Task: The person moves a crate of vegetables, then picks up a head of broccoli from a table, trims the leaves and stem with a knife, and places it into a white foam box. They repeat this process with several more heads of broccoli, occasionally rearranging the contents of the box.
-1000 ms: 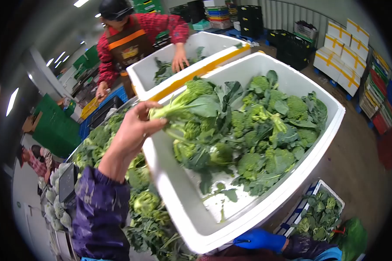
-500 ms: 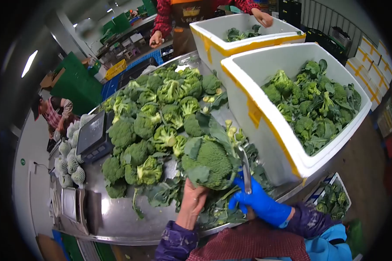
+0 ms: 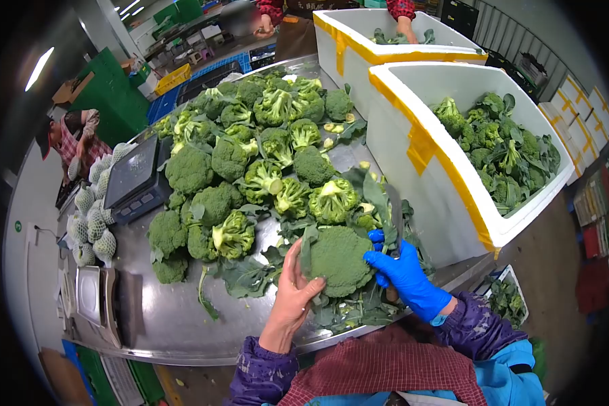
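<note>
Broccoli (image 3: 240, 159) lay heaped over the steel table (image 3: 176, 328) in front of me, some heads crown up, others showing their pale cut stalks. My bare left hand (image 3: 292, 291) was closed on one large head (image 3: 340, 262), its thumb pressed on the green crown and its fingers around the side by a leaf. I held that head above the near edge of the table, over loose leaves. My right hand (image 3: 413, 279), in a blue glove, gripped a knife (image 3: 397, 220) with the blade pointing up, and its fingers were right at the edge of the crown. To the right of the heap stood a white foam box (image 3: 423, 189) with yellow tape, broccoli and leaves inside. Behind it was a second foam box (image 3: 358, 57), where a co-worker's hand (image 3: 406, 30) reached in among some leaves. A dark scale (image 3: 134, 179) sat left of the heap, near net-wrapped produce (image 3: 93, 230).
</note>
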{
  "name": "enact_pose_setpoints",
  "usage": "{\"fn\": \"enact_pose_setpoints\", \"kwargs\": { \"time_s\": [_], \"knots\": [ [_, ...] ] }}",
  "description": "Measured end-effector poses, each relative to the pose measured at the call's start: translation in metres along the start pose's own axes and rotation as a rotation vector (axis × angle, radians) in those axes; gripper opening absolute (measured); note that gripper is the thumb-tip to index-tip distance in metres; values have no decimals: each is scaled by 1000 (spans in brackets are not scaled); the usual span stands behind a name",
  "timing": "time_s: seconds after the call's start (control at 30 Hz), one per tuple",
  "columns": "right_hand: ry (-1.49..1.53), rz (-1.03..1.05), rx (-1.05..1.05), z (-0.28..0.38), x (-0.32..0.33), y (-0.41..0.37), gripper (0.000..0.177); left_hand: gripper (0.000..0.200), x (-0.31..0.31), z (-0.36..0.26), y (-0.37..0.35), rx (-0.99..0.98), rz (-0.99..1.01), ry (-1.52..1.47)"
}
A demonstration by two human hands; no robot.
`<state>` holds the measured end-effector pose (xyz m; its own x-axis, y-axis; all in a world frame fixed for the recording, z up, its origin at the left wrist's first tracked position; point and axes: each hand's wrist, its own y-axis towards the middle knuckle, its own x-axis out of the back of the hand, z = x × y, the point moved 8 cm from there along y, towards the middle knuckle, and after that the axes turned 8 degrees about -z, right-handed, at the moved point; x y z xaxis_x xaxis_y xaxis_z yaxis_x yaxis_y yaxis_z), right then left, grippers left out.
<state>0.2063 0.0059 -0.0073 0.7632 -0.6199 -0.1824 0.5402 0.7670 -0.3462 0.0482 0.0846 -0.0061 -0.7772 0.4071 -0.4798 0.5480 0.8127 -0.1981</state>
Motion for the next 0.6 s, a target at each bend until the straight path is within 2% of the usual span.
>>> {"fn": "enact_pose_setpoints", "kwargs": {
  "time_s": [0.17, 0.23, 0.27, 0.43, 0.57, 0.6],
  "knots": [
    [80, 8, 35, 5, 1, 1, 33, 77, 17, 9, 1, 14, -41, -25],
    [71, -35, 8, 7, 4, -2, 33, 75, 10, 5, 0, 16, 24, -66],
    [74, -86, 59, 10, 6, -1, 26, 74, 7, 4, -1, 31, 39, -79],
    [101, -141, 18, 17, 17, 1, 17, 71, 5, 17, 0, 101, 31, -106],
    [42, -102, 85, 43, 11, -12, 18, 73, -5, -5, -5, -49, -37, 119],
    [-30, -78, 89, 47, 5, -14, 19, 77, -10, -17, -5, -226, -34, 455]
  ]
}}
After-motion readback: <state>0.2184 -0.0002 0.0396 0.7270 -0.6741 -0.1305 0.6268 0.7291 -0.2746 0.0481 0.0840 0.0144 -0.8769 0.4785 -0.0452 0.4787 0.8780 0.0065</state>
